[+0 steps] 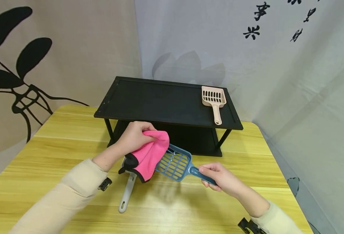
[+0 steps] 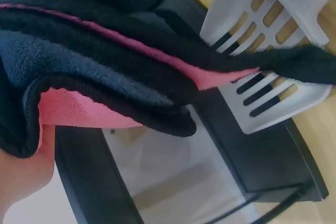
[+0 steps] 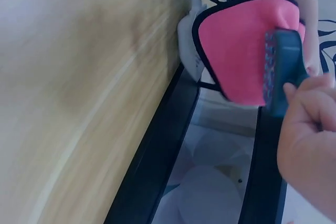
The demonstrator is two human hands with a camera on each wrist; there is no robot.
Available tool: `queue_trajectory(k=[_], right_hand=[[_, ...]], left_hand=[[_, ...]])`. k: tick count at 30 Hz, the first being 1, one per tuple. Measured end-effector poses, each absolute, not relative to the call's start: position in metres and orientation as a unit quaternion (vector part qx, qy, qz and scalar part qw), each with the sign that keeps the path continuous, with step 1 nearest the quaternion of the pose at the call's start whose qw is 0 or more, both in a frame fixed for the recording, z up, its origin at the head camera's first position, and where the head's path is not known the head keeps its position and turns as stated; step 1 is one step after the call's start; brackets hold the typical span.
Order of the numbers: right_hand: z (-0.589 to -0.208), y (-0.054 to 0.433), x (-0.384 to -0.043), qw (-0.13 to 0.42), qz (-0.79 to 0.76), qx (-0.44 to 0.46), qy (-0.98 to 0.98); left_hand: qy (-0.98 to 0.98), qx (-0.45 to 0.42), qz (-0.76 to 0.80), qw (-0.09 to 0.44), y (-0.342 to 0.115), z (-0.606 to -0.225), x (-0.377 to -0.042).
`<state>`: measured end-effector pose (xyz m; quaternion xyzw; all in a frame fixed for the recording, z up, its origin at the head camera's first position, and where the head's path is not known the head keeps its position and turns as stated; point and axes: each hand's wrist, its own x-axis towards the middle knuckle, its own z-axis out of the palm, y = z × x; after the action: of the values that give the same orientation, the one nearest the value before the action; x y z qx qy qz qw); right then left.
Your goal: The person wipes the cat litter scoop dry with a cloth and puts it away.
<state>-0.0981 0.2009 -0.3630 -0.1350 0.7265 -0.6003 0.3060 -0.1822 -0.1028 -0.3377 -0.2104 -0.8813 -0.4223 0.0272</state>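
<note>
My left hand [image 1: 136, 137] grips a pink cloth with black edging [image 1: 155, 151], dark grey on its other face in the left wrist view. The cloth hangs against the far end of a blue slotted litter scoop [image 1: 176, 164] and covers part of it. My right hand [image 1: 220, 178] holds that scoop by its handle, above the table in front of the rack. Below the cloth, a light grey slotted scoop [image 2: 268, 35] lies on the table, its handle [image 1: 127, 193] toward me and its head mostly hidden by the cloth in the head view.
A black two-tier rack [image 1: 157, 100] stands at the back of the wooden table [image 1: 57, 152]. On its top shelf, at the right, lies a beige slotted scoop [image 1: 214, 99] with its handle toward the front edge. A printed curtain [image 1: 189, 35] hangs behind.
</note>
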Motion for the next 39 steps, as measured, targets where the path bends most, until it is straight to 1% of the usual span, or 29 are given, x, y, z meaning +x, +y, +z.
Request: queue_trajectory(k=[4,7,13,21,24,31,34,39], right_hand=[[-0.366,0.210,-0.097,0.313,-0.585,-0.146,0.734],[-0.367,0.217,-0.097,0.314,-0.581,-0.131,0.739],[-0.369,0.226,-0.099,0.325,-0.613,-0.109,0.712],[-0.373,0.228,-0.101,0.351,-0.679,-0.095,0.638],[-0.374,0.224,-0.102,0.343,-0.689,-0.083,0.633],[-0.363,0.201,-0.101,0.294,-0.713,-0.021,0.636],[-0.359,0.190,-0.099,0.281,-0.719,-0.007,0.635],[-0.353,0.180,-0.094,0.267,-0.705,0.003,0.657]], left_hand=[[-0.876,-0.177,-0.448,0.009,-0.115,-0.333,-0.183],[-0.873,-0.166,-0.458,-0.003,-0.119,-0.331,-0.182],[-0.868,-0.162,-0.469,-0.015,-0.120,-0.331,-0.180],[-0.859,-0.177,-0.479,-0.026,-0.112,-0.331,-0.175],[-0.854,-0.179,-0.487,-0.040,-0.107,-0.331,-0.173],[-0.842,-0.174,-0.506,-0.068,-0.086,-0.336,-0.167],[-0.846,-0.174,-0.500,-0.060,-0.077,-0.340,-0.166],[-0.858,-0.163,-0.488,-0.013,-0.069,-0.346,-0.165]])
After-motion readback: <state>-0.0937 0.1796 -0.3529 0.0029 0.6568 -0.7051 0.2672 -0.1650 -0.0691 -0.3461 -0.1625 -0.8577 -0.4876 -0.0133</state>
